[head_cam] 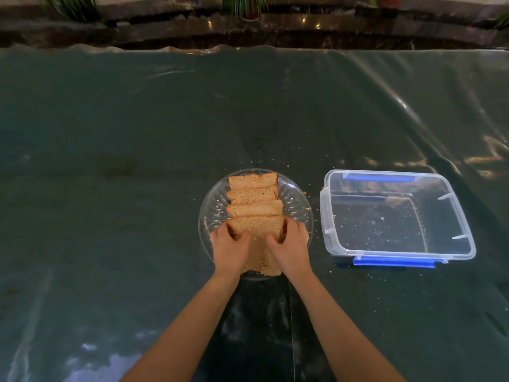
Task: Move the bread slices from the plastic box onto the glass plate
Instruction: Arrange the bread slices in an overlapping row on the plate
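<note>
clearly the bread slices [254, 205] are already on the glass plate [296, 201], laid in an overlapping row that runs from the far rim toward the person, while the plastic box [396, 213] sits just to the right of the plate with nothing in it but crumbs. the left hand [230, 245] and the right hand [289, 244] are both curled around the nearest slice, one on each side edge, with the fingers wrapped over its crust and the thumbs on its top face, so each hand is closed on that slice. the slice lies tilted, its far end leaning on the slice behind it and its near end reaching the plate's near rim. this bread looks light, soft and crumbly; loose crumbs lie scattered on the table covering [137, 161] around the plate and in the box, which suggests it sheds and tears easily. i judge the crust edges the best place to hold, since they are firmer than the middle, and a gentle two-sided hold like this one spreads the load. squeezing hard would likely dent or fold the slice. the plate is glass and may slide on the glossy covering if pushed.
</note>
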